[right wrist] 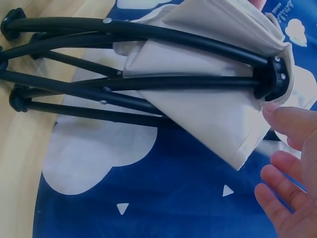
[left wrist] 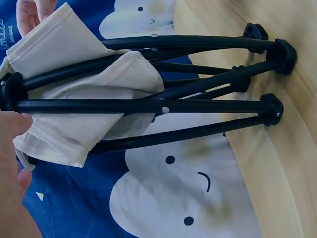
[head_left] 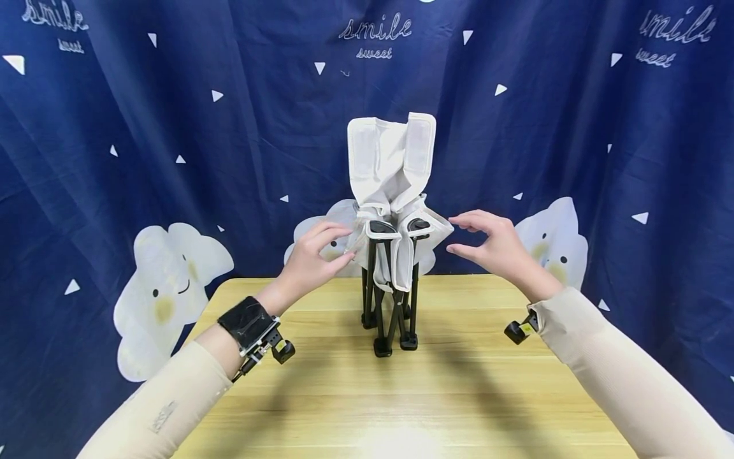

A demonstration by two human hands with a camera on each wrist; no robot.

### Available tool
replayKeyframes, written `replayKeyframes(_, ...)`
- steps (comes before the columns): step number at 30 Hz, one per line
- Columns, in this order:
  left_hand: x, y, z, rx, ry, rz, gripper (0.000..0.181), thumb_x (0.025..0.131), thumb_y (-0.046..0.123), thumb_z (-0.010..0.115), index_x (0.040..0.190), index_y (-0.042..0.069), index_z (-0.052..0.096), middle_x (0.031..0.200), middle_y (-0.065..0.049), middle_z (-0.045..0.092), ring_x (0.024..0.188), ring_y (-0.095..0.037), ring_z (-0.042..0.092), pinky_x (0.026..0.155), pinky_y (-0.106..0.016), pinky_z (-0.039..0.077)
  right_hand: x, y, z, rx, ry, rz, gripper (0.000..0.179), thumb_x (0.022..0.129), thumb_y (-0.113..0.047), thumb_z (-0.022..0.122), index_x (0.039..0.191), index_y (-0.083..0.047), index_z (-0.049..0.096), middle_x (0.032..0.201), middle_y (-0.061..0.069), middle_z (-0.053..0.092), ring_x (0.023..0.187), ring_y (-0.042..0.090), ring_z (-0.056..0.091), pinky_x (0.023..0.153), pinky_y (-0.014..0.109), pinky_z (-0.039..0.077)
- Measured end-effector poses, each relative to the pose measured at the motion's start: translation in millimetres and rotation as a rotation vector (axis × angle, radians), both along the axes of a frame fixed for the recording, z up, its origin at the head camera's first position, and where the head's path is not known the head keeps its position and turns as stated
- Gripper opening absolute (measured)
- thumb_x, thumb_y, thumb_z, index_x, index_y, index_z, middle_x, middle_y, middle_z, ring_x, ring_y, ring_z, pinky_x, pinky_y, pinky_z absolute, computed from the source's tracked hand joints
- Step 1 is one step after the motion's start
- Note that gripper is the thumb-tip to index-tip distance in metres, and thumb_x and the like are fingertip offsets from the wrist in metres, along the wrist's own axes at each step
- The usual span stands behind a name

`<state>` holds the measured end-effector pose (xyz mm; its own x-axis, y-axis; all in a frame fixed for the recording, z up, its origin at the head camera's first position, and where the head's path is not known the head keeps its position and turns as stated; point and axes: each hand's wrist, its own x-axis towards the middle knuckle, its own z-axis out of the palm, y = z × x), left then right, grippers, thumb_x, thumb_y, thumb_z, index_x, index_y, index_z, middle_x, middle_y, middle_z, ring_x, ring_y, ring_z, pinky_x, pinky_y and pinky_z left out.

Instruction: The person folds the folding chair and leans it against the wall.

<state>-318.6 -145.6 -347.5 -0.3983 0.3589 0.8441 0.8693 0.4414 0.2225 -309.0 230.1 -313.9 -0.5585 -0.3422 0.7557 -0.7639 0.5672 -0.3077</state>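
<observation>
A small folding chair point(head_left: 392, 153) with white fabric and black legs stands folded and upright on the table point(head_left: 321, 395). To its left my left hand point(head_left: 317, 254) is held in a loose C, thumb apart from the fingers, right beside the fabric's edge. On the other side my right hand point(head_left: 492, 245) mirrors it, fingertips close to the white side flap. Black legs point(left wrist: 198, 105) cross and spread to rubbery feet in the left wrist view. In the right wrist view my thumb overlaps the fabric just under a black corner joint point(right wrist: 273, 79).
A dark blue curtain point(head_left: 275, 115) with white triangles, lettering and smiling clouds hangs right behind the table. Each wrist carries a strapped camera; the left one point(head_left: 282, 350) and the right one point(head_left: 518, 330) hang below the forearms.
</observation>
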Motion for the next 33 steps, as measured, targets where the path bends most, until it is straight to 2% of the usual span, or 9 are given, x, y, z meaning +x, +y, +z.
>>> replayKeyframes(7,2.7,-6.8,-9.1,-0.012,-0.033,0.025,0.040,0.081,0.000,0.092,0.118,-0.006,0.078,0.117,-0.018,0.077,0.113,-0.036,0.071,0.100,-0.046,0.059,1.7,6,-11.5,-0.012,-0.025,-0.017,0.041,0.072,0.005,0.097,0.111,0.001,0.082,0.101,0.013,0.081,0.088,0.021,0.069,0.086,0.010,0.052)
replayKeyframes(15,5.1,-10.9,-21.5,-0.005,-0.054,0.036,0.038,0.082,0.001,0.092,0.118,-0.003,0.079,0.118,-0.016,0.078,0.113,-0.035,0.072,0.100,-0.047,0.059,4.8,9,-25.6,-0.014,-0.075,-0.026,0.039,0.074,0.003,0.097,0.110,-0.001,0.082,0.100,0.012,0.080,0.088,0.031,0.072,0.085,0.011,0.054)
replayKeyframes(27,6.9,-15.9,-43.4,-0.008,-0.074,0.043,0.041,0.080,-0.001,0.093,0.118,-0.003,0.078,0.118,-0.016,0.078,0.114,-0.035,0.073,0.100,-0.048,0.059,3.3,10,-49.8,-0.013,-0.091,-0.019,0.041,0.073,0.004,0.097,0.112,0.000,0.082,0.101,0.012,0.081,0.085,0.030,0.073,0.083,0.014,0.057)
replayKeyframes(33,7.3,-18.0,-56.3,-0.015,-0.092,0.040,0.042,0.080,-0.001,0.092,0.119,-0.001,0.078,0.118,-0.014,0.078,0.113,-0.034,0.072,0.097,-0.046,0.061,3.8,11,-62.9,-0.017,-0.121,-0.018,0.040,0.074,0.005,0.096,0.111,0.001,0.082,0.102,0.012,0.081,0.086,0.016,0.070,0.083,0.012,0.057)
